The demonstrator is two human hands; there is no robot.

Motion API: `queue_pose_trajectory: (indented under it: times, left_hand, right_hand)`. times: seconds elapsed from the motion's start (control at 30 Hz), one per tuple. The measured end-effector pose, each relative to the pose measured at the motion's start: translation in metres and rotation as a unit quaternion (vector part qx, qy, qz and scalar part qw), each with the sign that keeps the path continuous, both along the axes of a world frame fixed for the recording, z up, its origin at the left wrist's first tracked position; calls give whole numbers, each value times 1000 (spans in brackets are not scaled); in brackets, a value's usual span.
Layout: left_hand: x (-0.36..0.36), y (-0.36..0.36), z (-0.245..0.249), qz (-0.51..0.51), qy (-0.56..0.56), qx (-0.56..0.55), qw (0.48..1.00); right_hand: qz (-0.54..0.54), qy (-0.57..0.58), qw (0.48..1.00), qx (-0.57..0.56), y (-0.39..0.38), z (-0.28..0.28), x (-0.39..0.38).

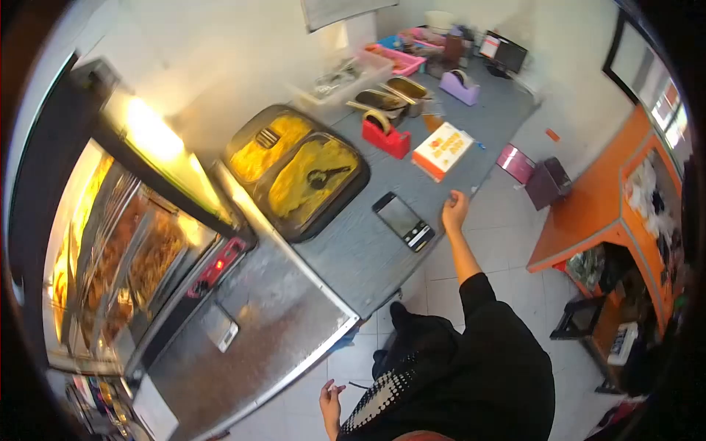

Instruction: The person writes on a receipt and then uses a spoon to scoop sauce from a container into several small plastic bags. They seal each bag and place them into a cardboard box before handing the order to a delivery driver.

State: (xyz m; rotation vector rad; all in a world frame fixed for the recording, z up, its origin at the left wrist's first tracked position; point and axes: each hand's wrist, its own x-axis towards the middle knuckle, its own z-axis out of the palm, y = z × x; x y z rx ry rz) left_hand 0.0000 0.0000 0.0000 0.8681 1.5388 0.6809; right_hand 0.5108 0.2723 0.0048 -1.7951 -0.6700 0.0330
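My right hand (454, 210) hangs over the edge of the grey table (346, 261), its fingers curled in and nothing visible in them. Nearest to it lies a black smartphone (404, 220) with a lit screen. An orange and white box (443, 151) rests a little farther along the table. My left hand (331, 400) is low beside my body, near the metal counter's edge, with fingers loosely bent and apart. A black two-part food tray (298, 234) holds yellow food and serving utensils. The red tape dispenser (386, 137) stands between tray and box.
A lit glass food warmer (140, 257) stands beyond the metal counter (257, 345), where another phone (220, 327) lies. Metal pans (379, 103), a purple tape dispenser (460, 88) and plastic bins (346, 79) fill the table's far end. An orange shelf unit (588, 213) stands at right.
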Motion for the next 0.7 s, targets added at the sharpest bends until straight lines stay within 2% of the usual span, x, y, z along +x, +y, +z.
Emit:
queue_pose_trajectory:
  times: [0.07,0.1,0.17,0.27,0.37,0.43,0.5,0.57,0.6,0.63,0.67,0.7]
  left_hand:
    - [-7,28,-2,-59,-9,22,998]
    - [13,-3,16,-126,35,-31,991]
    - [41,29,19,-200,17,-44,979]
    - [102,81,29,-294,-41,-68,953]
    - [158,126,49,-352,-83,-67,930]
    - [171,142,59,-378,-107,-54,918]
    - [168,159,69,-391,-144,-31,909]
    - [161,171,81,-369,-179,-7,912]
    - [170,179,88,-339,-181,-12,923]
    - [184,194,103,-297,-186,-8,937]
    - [197,209,130,-325,-69,44,942]
    - [203,224,158,-338,58,83,936]
  right_hand:
    - [-88,-6,996,-29,7,-10,32]
    - [-100,-37,988,-110,-31,-17,71]
    - [-124,-119,970,-171,-4,-5,115]
    - [-86,-230,944,-218,41,22,182]
    - [-68,-413,895,-153,94,9,234]
    - [-15,-301,929,-213,105,0,254]
    - [8,-170,942,-288,99,23,255]
    - [0,-158,951,-265,88,13,260]
    - [-5,-147,984,-102,75,1,253]
    - [-28,-104,993,51,68,6,225]
    - [-43,-109,993,-3,48,37,187]
    - [52,-18,995,88,40,65,140]
